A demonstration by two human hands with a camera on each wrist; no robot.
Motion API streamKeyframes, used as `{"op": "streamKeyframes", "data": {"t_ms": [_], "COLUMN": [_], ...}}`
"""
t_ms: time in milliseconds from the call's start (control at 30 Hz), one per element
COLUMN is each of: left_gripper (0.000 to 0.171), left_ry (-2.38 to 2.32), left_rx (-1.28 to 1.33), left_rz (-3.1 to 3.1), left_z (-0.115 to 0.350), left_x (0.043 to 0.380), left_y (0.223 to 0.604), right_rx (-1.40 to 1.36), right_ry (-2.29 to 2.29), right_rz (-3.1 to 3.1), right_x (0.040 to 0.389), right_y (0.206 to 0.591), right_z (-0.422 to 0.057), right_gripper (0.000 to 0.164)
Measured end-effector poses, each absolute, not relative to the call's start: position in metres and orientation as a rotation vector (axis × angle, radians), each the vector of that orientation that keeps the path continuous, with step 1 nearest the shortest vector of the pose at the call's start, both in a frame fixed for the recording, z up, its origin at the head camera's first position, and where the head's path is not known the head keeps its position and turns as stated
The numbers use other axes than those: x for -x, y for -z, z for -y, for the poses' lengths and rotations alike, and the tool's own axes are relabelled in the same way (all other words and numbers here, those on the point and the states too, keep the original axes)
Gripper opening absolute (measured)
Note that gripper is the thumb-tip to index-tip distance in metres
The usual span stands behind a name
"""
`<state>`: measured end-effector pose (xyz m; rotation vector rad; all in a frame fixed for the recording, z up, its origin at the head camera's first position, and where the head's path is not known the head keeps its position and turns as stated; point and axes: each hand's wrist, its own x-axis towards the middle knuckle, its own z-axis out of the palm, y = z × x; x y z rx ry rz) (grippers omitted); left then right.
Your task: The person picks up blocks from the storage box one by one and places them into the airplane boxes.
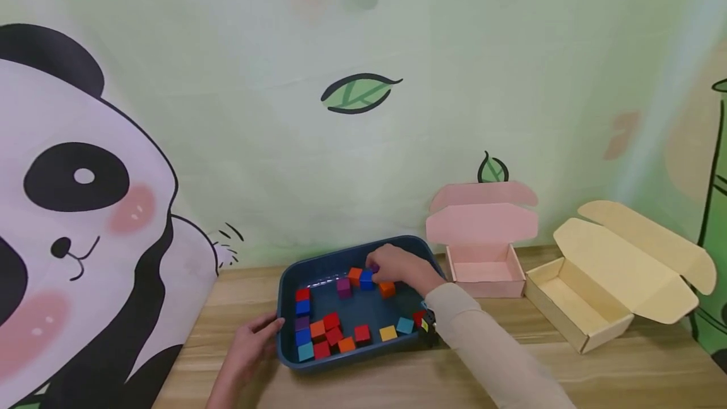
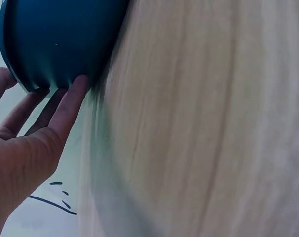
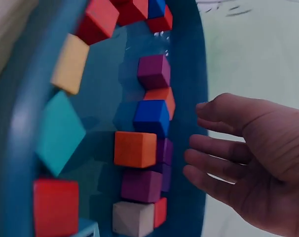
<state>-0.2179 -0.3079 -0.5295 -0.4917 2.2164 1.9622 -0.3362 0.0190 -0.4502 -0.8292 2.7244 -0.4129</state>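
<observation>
A dark blue tray (image 1: pixel 354 366) holds loose coloured cubes. My left hand (image 1: pixel 250 343) holds the tray's left end, with its thumb at the rim and its fingertips on the outer wall (image 2: pixel 56 44). Over the tray's back edge is my right hand (image 1: pixel 397 267), its slightly bent fingers (image 3: pixel 216 148) holding nothing in the right wrist view. Nearest to it lie an orange cube (image 3: pixel 134 149), a blue cube (image 3: pixel 152 118) and a purple cube (image 3: pixel 141 186). Red cubes (image 1: pixel 361 334) and a yellow cube (image 1: pixel 388 333) lie along the front.
A pink box (image 1: pixel 485 289) with its lid raised stands right of the tray. Beside it, a pale yellow box (image 1: pixel 551 308) also has its lid folded back. Both are on the wooden table (image 1: pixel 488 371), before a backdrop (image 1: pixel 255 112) printed with a panda and leaves.
</observation>
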Motion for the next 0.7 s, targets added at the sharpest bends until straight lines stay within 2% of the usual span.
{"op": "streamKeyframes", "data": {"t_ms": [200,400,567,700], "left_gripper": [0.058,0.056,0.052,0.055], "left_ry": [-1.952,-1.98,-1.954,-1.952], "left_rx": [0.492,0.455,0.476,0.499], "left_rz": [-2.216,-2.244,-2.268,-2.228], "left_z": [0.308,0.31,0.312,0.311], "left_x": [0.216,0.216,0.216,0.221], "left_y": [0.529,0.534,0.537,0.534], "right_rx": [0.727,0.619,0.606,0.619], "right_ry": [0.41,0.339,0.273,0.211], "right_rz": [-2.723,-2.779,-2.795,-2.816], "right_x": [0.35,0.353,0.354,0.36], "right_y": [0.458,0.465,0.477,0.478], "right_z": [0.002,0.021,0.031,0.036], "right_gripper": [0.032,0.015,0.016,0.019]}}
